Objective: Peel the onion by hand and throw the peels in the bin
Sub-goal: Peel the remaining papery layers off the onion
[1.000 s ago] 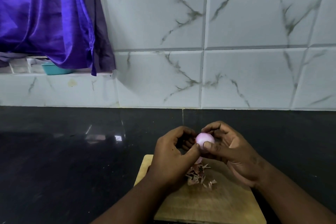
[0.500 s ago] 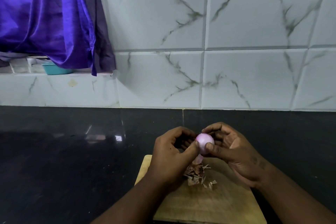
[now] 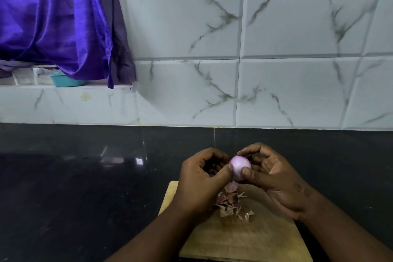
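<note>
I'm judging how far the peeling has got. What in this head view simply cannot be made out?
Head view:
onion: far side and underside covered by the left hand and right hand, so leftover skin there is unknown.
peels: partly under the left hand.
bin: outside the frame.
teal container: mostly behind the purple cloth.
cutting board: near corners covered by the forearms.

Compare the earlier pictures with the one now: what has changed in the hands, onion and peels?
Very little. On the left hand the thumb has crept slightly up the onion; the right hand barely shifted. Both still grip the onion over the cutting board; nothing was let go, and the peels lie unchanged.
</note>
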Motion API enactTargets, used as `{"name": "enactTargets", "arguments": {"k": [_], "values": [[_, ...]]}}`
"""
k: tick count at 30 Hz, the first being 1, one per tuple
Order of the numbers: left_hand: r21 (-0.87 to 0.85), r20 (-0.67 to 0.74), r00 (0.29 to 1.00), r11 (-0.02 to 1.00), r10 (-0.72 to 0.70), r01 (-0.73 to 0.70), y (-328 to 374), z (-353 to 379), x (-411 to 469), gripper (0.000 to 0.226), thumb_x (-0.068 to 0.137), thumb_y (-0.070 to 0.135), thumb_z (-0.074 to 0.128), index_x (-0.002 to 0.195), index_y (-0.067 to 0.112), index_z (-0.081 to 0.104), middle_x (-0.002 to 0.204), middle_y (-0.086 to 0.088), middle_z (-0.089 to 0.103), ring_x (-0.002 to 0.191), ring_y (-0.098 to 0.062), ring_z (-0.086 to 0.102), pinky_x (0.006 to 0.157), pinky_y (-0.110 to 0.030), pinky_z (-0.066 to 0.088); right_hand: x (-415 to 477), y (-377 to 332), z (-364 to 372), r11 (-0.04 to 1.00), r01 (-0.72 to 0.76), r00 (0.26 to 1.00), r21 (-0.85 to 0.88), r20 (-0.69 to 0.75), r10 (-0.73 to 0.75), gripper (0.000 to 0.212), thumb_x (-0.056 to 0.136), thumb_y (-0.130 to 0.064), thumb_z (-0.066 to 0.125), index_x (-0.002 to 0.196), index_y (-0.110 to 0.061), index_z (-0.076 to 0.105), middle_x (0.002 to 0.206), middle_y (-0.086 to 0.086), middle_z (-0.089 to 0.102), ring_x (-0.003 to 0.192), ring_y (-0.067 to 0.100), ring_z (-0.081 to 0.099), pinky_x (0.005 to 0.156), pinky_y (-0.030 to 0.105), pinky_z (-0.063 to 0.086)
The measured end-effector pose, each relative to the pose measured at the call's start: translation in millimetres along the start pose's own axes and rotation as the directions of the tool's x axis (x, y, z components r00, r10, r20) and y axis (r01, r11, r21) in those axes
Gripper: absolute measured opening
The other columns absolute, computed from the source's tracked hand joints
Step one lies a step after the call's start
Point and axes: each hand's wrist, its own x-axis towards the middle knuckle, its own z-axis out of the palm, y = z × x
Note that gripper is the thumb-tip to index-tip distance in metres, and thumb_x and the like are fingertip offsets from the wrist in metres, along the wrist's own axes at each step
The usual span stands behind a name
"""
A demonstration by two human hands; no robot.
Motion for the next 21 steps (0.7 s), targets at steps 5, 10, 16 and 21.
{"name": "enactTargets", "arguments": {"k": [5, 10, 16, 21], "values": [[-0.002, -0.011, 1.0, 1.0, -0.017, 0.017, -1.8, -1.6, 1.5, 0.026, 0.091, -0.006, 0.07, 0.089, 0.017, 0.081, 0.086, -0.001, 0.079, 0.082, -0.018, 0.076, 0.072, -0.028, 0.063, 1.0, 1.7, 1.1, 1.0, -0.006, 1.0, 0.013, 0.014, 0.006, 0.064, 0.058, -0.038, 0.101, 0.11, -0.013, 0.071, 0.116, 0.021, 0.074, 0.109, 0.035, 0.072, 0.092, 0.044, 0.061], [-0.032, 0.006, 1.0, 0.999, -0.009, 0.009, 1.6, -0.3, 0.2, 0.016, 0.096, 0.005, 0.073, 0.092, 0.019, 0.08, 0.088, -0.001, 0.079, 0.084, -0.017, 0.076, 0.072, -0.025, 0.06, 0.6, -0.2, -0.1, 0.999, -0.007, 1.0, 0.035, 0.017, 0.007, 0.065, 0.057, -0.037, 0.101, 0.11, -0.013, 0.071, 0.117, 0.022, 0.073, 0.111, 0.037, 0.071, 0.092, 0.046, 0.062], [0.026, -0.015, 1.0, 1.0, -0.004, 0.004, 0.4, 0.1, 1.2, 0.03, 0.091, -0.007, 0.067, 0.093, 0.019, 0.081, 0.088, 0.005, 0.079, 0.085, -0.011, 0.076, 0.073, -0.022, 0.059, 1.4, -0.4, 1.5, 0.999, -0.014, 1.0, 0.047, 0.005, 0.013, 0.066, 0.054, -0.041, 0.102, 0.108, -0.016, 0.073, 0.116, 0.019, 0.075, 0.11, 0.034, 0.073, 0.092, 0.044, 0.063], [-0.015, -0.008, 1.0, 1.0, -0.014, 0.014, 0.4, 0.8, 0.5, 0.014, 0.095, 0.006, 0.075, 0.099, 0.018, 0.081, 0.092, 0.004, 0.08, 0.088, -0.014, 0.077, 0.075, -0.025, 0.062, 1.0, -2.8, -0.1, 0.998, -0.028, 0.999, 0.05, -0.019, 0.029, 0.07, 0.052, -0.041, 0.102, 0.109, -0.015, 0.072, 0.116, 0.019, 0.075, 0.109, 0.035, 0.073, 0.085, 0.044, 0.064]]}}
